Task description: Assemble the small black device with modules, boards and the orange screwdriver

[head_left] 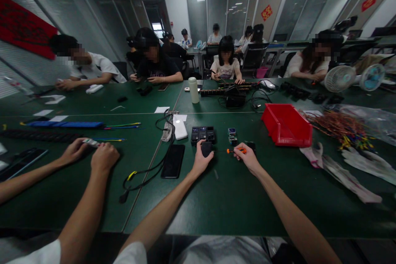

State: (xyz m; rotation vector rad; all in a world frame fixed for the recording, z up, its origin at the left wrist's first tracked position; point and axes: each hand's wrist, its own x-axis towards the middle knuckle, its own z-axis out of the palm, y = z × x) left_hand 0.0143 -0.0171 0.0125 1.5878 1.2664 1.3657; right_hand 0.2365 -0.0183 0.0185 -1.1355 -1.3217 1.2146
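Note:
Fingers of my left hand wrap round a small black box, held just above the green table. In my right hand is an orange-handled screwdriver. Its thin shaft runs left toward the box; whether the tip touches it I cannot tell. Right behind the box lies a black unit with several square compartments. Small circuit modules stand behind my right hand, with a dark flat piece beside it.
Left of my hands lie a black phone, a white power bank and a black cable. To the right are a red bin, gloves and copper wires. A co-worker's hands work at far left.

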